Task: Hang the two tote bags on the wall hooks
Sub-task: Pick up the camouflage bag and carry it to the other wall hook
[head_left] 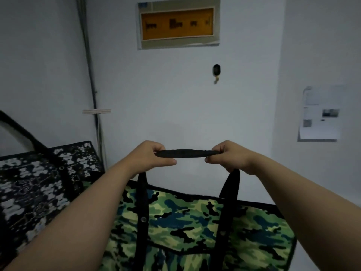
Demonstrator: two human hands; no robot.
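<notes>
A green camouflage tote bag (pixel 187 227) hangs in front of me by its black strap (pixel 185 153). My left hand (pixel 150 157) and my right hand (pixel 232 157) each pinch one end of the strap's top, stretched flat between them. A black wall hook (pixel 216 72) sits on the white wall above and slightly right of the strap, well apart from it. A second tote bag (pixel 39 184), black with a white pattern, hangs at the left with its black strap (pixel 17 126) running up out of view.
An orange-windowed panel box (pixel 177 23) is mounted high on the wall. A cable conduit (pixel 91 79) runs down the corner at left. A paper notice (pixel 320 114) is stuck to the right wall.
</notes>
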